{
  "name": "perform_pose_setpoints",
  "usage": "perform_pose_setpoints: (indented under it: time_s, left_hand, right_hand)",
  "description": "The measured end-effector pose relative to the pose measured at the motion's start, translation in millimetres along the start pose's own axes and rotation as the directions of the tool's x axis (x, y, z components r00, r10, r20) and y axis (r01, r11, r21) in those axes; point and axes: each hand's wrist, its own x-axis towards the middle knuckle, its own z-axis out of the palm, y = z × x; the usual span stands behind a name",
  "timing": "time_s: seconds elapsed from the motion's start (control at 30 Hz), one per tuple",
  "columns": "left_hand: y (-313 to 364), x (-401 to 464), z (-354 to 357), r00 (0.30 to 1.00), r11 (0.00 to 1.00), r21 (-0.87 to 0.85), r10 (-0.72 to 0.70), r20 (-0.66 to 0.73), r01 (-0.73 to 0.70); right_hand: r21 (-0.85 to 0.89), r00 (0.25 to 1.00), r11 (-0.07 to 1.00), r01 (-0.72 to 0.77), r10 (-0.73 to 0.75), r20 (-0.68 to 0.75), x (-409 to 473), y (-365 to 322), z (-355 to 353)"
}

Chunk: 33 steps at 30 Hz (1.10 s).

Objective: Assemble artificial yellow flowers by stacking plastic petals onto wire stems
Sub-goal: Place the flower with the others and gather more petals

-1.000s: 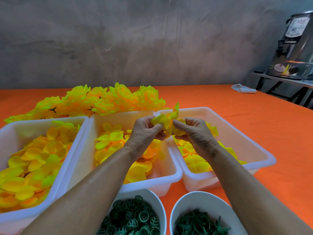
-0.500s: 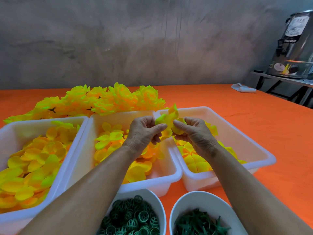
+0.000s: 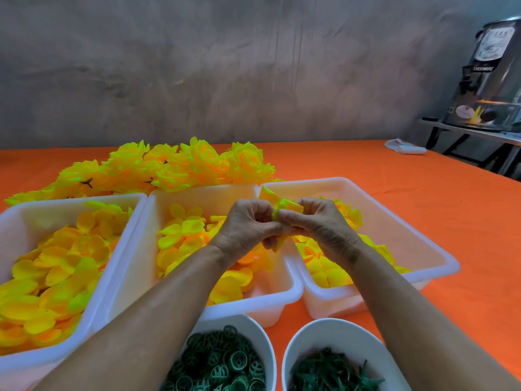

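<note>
My left hand (image 3: 248, 221) and my right hand (image 3: 318, 224) meet above the gap between the middle tub and the right tub. Together they pinch a small folded yellow petal piece (image 3: 277, 203), which sticks up between the fingertips and shows again below them. No wire stem is visible in the hands. Loose yellow petals fill the left tub (image 3: 17, 215), the middle tub (image 3: 293, 289) and part of the right tub (image 3: 448, 263). Finished yellow flowers (image 3: 174, 167) lie in a heap behind the tubs.
Two white bowls stand at the near edge: one with green rings (image 3: 225, 362), one with green spiky pieces (image 3: 332, 371). The table has an orange cloth (image 3: 423, 207). A white rag (image 3: 406, 148) lies far right, near a metal urn (image 3: 490, 74) on a side stand.
The hands have closed in on each other and dropped slightly. The petal piece, spread open before, is now squeezed small between the fingertips.
</note>
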Motion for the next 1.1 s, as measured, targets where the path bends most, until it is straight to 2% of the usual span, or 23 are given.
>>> perform_pose_setpoints:
  time_s: [0.07, 0.2, 0.3, 0.53, 0.7, 0.8, 0.93, 1.1]
  left_hand:
    - [2, 0, 0, 1.000, 0.999, -0.048, -0.007, -0.020, 0.006]
    - [4, 4, -6, 0.983, 0.993, -0.114, -0.042, -0.180, 0.022]
    - [5, 6, -9, 0.962, 0.987, -0.157, -0.071, -0.265, 0.030]
    - [6, 8, -17, 0.905, 0.924, -0.382, -0.175, -0.387, 0.015]
    - [7, 8, -16, 0.891, 0.913, -0.407, -0.202, -0.407, 0.021]
    - [6, 8, -17, 0.879, 0.921, -0.391, -0.193, -0.435, 0.008]
    - [3, 10, -17, 0.877, 0.930, -0.368, -0.181, -0.444, 0.006]
    - [0, 9, -16, 0.889, 0.931, -0.365, -0.179, -0.421, 0.014]
  right_hand:
    - [-0.010, 0.997, 1.000, 0.004, -0.005, -0.074, 2, 1, -2]
    - [0.074, 0.973, 0.997, 0.015, 0.002, -0.229, 7, 3, -7]
    - [0.045, 0.960, 0.999, 0.021, -0.008, -0.281, 8, 4, -8]
    - [-0.029, 0.879, 0.999, 0.046, -0.055, -0.473, 11, 4, -11]
    - [-0.092, 0.845, 0.995, 0.034, -0.078, -0.529, 12, 5, -12]
    - [-0.162, 0.776, 0.987, 0.002, -0.104, -0.623, 14, 9, -16]
    - [-0.216, 0.641, 0.975, -0.047, -0.136, -0.755, 15, 10, -21]
    - [-0.246, 0.551, 0.966, -0.083, -0.161, -0.819, 15, 7, -22]
